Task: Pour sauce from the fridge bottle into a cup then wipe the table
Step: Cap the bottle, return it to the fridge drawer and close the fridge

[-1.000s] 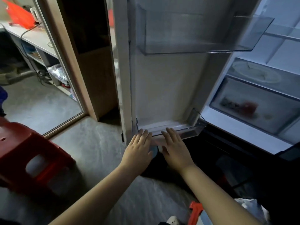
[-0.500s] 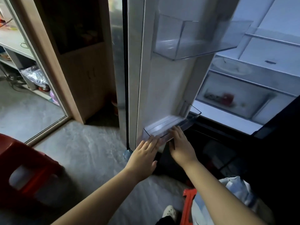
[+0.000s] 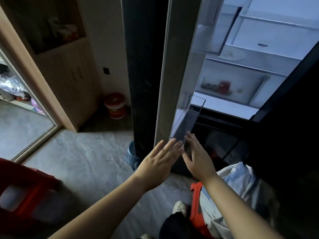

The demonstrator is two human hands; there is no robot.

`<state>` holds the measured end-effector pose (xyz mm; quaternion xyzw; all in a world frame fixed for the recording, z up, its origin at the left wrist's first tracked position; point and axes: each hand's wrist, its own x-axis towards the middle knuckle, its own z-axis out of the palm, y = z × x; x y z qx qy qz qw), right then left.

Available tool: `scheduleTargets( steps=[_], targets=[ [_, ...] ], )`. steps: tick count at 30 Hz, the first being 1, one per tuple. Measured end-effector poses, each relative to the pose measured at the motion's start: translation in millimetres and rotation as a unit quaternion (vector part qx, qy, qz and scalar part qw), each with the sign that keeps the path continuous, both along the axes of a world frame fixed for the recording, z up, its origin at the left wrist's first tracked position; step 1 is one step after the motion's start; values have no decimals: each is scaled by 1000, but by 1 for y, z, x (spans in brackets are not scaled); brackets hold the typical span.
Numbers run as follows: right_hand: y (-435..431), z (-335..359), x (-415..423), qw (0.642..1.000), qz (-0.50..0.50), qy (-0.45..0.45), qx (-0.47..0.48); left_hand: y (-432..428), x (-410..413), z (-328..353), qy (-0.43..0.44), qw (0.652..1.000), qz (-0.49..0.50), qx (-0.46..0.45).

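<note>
The door bin (image 3: 183, 130) is being touched by the left hand (image 3: 158, 163) and right hand (image 3: 198, 161), fingers straight, gripping nothing. Likely the bottle is being sought; searching beyond them is being required.

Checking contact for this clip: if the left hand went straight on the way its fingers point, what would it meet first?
The clear plastic bin low on the fridge door; the left hand seems to touch its lower corner with straight fingertips, though depth is unclear.
</note>
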<state>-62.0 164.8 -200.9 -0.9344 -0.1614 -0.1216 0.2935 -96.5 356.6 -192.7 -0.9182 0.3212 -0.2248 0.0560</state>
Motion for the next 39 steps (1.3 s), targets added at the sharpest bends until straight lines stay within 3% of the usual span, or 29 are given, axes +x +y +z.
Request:
scheduleTargets(
  steps=[7, 13, 16, 19, 21, 24, 28, 32, 39],
  targets=[
    [-14, -4, -3, 994, -97, -33, 41, 8, 2, 13, -76, 991, 40, -105],
    [-48, -3, -5, 990, -126, -47, 34, -7, 14, 36, -58, 990, 41, -125],
    [-54, 6, -14, 979, -187, -31, 80, -21, 17, 40, -42, 992, 17, -121],
    [-48, 24, -35, 963, -200, -121, 136, -35, 17, 41, -41, 991, -18, -124],
    [-48, 30, -45, 959, -165, -202, 110, -44, 18, 41, -43, 991, -38, -120],
    [-54, 34, -47, 960, -121, -246, 54, -60, 22, 42, -53, 989, -75, -119],
    [-65, 39, -37, 966, -99, -240, 13, -76, 27, 48, -72, 977, -150, -132],
    [-86, 41, -28, 968, -137, -209, 2, -86, 44, 60, -41, 979, -105, -172],
    [-124, 48, -13, 965, -197, -173, 16, -122, 86, 76, 34, 986, -119, -114]
  ],
)
